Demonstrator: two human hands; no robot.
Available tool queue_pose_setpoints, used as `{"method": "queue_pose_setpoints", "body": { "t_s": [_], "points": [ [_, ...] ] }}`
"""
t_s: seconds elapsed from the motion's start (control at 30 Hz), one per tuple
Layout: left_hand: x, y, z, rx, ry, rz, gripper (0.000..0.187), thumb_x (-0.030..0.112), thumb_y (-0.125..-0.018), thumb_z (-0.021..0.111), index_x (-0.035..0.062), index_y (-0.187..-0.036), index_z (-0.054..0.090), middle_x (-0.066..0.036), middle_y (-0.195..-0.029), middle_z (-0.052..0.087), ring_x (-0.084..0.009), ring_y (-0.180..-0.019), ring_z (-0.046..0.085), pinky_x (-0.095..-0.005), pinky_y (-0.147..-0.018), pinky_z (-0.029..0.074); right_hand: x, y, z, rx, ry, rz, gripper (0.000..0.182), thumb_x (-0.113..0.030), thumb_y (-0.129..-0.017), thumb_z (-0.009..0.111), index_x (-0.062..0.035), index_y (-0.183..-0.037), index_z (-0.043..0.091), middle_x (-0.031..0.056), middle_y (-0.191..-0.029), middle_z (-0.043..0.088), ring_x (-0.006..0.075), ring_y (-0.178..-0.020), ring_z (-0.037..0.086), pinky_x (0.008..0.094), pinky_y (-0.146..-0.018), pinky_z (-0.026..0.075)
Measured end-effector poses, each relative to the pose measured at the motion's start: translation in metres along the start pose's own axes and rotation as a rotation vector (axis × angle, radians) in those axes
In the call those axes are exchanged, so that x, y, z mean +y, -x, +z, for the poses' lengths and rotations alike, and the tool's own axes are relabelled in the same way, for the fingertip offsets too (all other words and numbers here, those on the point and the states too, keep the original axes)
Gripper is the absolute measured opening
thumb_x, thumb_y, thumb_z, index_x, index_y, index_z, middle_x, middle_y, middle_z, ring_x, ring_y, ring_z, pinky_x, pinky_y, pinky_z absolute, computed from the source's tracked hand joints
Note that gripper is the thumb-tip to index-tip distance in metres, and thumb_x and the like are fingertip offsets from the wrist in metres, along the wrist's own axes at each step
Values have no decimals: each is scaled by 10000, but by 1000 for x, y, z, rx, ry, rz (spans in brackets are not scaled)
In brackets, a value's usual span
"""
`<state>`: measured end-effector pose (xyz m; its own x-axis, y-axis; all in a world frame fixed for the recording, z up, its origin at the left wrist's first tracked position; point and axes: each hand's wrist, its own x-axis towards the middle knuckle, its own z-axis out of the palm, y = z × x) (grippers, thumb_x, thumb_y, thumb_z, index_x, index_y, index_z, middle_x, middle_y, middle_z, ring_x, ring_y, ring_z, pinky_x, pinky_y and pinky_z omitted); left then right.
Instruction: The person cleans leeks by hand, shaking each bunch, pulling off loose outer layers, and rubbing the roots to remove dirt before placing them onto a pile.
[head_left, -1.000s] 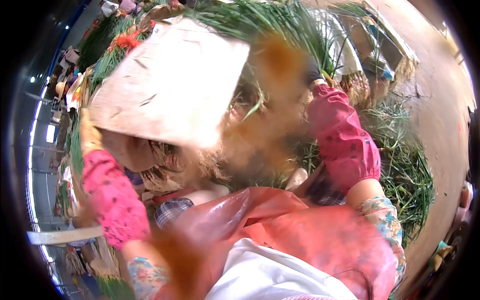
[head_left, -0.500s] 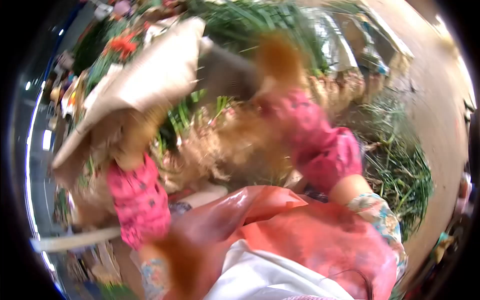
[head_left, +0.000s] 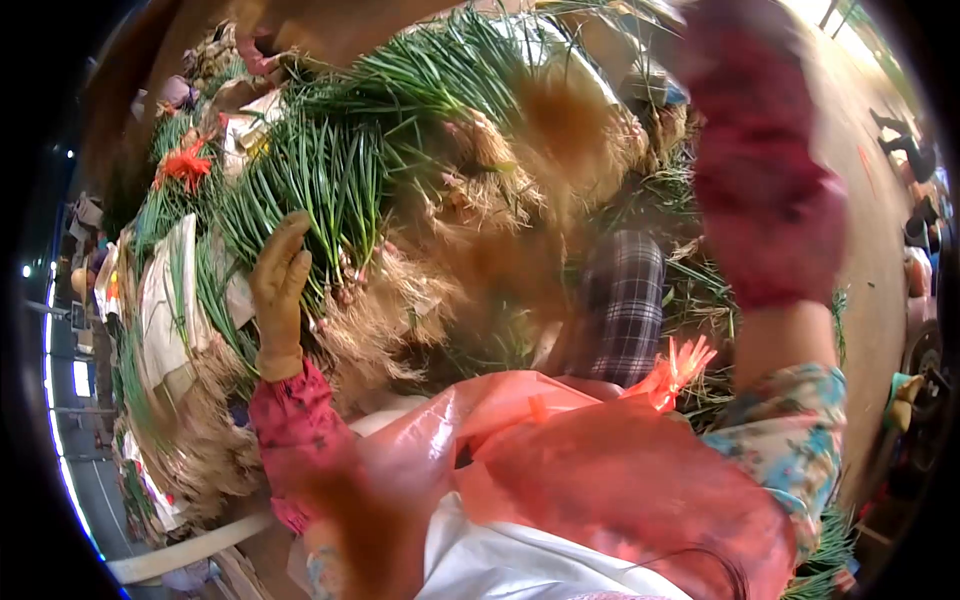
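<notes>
My left hand (head_left: 280, 295), in a dirty yellowish glove, is raised with fingers stretched out and holds nothing. Just to its right lies a bundle of spring onions (head_left: 325, 180), its long green leaves pointing away and its pale, stringy roots toward me. My right forearm, in a pink sleeve cover (head_left: 765, 170), reaches up past the top of the view, so that hand is hidden. Along the top edge hangs a blurred brown sheet (head_left: 350, 30); what holds it does not show.
More spring onion bundles (head_left: 480, 150) lie beyond, some on pale sacks (head_left: 168, 300). An orange-red plastic apron (head_left: 600, 480) covers my lap beside a plaid-clad knee (head_left: 625, 300). Bare floor (head_left: 870, 330) runs along the right. Brown smears blur parts of the view.
The large brown sheet has moved from over the onions up to the top edge, uncovering the bundle. My left hand has come off it, and my right arm has swung up and right.
</notes>
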<state>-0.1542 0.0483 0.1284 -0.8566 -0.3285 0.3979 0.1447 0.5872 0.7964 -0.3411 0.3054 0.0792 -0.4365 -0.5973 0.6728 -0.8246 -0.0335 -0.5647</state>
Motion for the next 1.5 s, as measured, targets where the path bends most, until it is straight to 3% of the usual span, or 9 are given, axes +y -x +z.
{"method": "queue_pose_setpoints", "body": {
  "t_s": [0.2, 0.33, 0.57, 0.63, 0.73, 0.77, 1.07, 1.4, 1.5],
  "points": [
    [-82, 13, -15, -44, 387, -557, 298, 270, -904, 484, 30, -1028, 610, -71, -977, 640, -154, -912, 594, -284, -840, 439, 12, 280, -41, -124, 142, 1056, 195, -248, -763, 532, -90, -856, 599, 114, -812, 635, 229, -682, 604, 370, -602, 473],
    [-104, 6, 4, -5, 493, -654, 306, 257, -907, 472, 21, -1070, 579, -88, -1027, 627, -175, -947, 594, -293, -833, 450, 14, 339, -26, -168, 128, 1284, 231, -276, -753, 542, -85, -875, 590, 122, -822, 633, 238, -695, 604, 372, -613, 472],
    [-117, -16, 102, -259, 466, -657, 256, 223, -868, 536, 22, -1001, 622, -62, -937, 646, -138, -859, 603, -266, -783, 471, 49, 319, 4, -316, 54, 1185, 302, -324, -735, 558, -76, -907, 575, 134, -840, 630, 253, -718, 604, 376, -633, 470],
    [-127, -13, 147, -294, 115, -316, 241, 216, -866, 545, 15, -958, 642, -50, -913, 653, -130, -835, 605, -250, -772, 474, 61, 307, 5, -362, 45, 1137, 324, -338, -729, 563, -74, -917, 570, 138, -845, 629, 258, -725, 604, 377, -638, 470],
    [-117, 7, 185, -191, 75, -54, 201, 150, -858, 564, -15, -948, 635, -70, -871, 656, -133, -785, 608, -245, -752, 480, 75, 284, 11, -402, 32, 1082, 356, -358, -722, 570, -70, -931, 564, 143, -853, 628, 264, -734, 604, 378, -647, 469],
    [-120, 9, 195, -163, 564, -500, 182, 145, -850, 574, -5, -925, 644, -63, -858, 660, -129, -772, 606, -248, -748, 481, 79, 279, 12, -415, 31, 1068, 367, -365, -719, 573, -69, -935, 562, 145, -855, 627, 266, -738, 604, 379, -650, 469],
    [-108, 51, 183, 173, 621, -452, 173, 129, -804, 574, 8, -908, 642, -56, -826, 651, -116, -744, 602, -281, -734, 488, 93, 194, 43, -556, 52, 830, 468, -427, -695, 594, -57, -977, 542, 161, -878, 623, 286, -767, 604, 384, -675, 467],
    [-185, 33, 227, 211, -137, -102, 205, 122, -752, 573, 18, -917, 635, -56, -814, 643, -90, -721, 596, -298, -736, 490, 112, 121, 69, -591, 103, 686, 583, -496, -669, 618, -45, -1024, 519, 180, -903, 619, 308, -800, 603, 389, -703, 465],
    [-181, 45, 215, 269, -35, -187, 190, 110, -761, 566, 22, -914, 636, -56, -822, 645, -86, -724, 596, -281, -731, 488, 119, 99, 74, -568, 145, 671, 617, -517, -661, 625, -41, -1038, 513, 185, -911, 618, 314, -810, 603, 390, -712, 464]
  ]
}}
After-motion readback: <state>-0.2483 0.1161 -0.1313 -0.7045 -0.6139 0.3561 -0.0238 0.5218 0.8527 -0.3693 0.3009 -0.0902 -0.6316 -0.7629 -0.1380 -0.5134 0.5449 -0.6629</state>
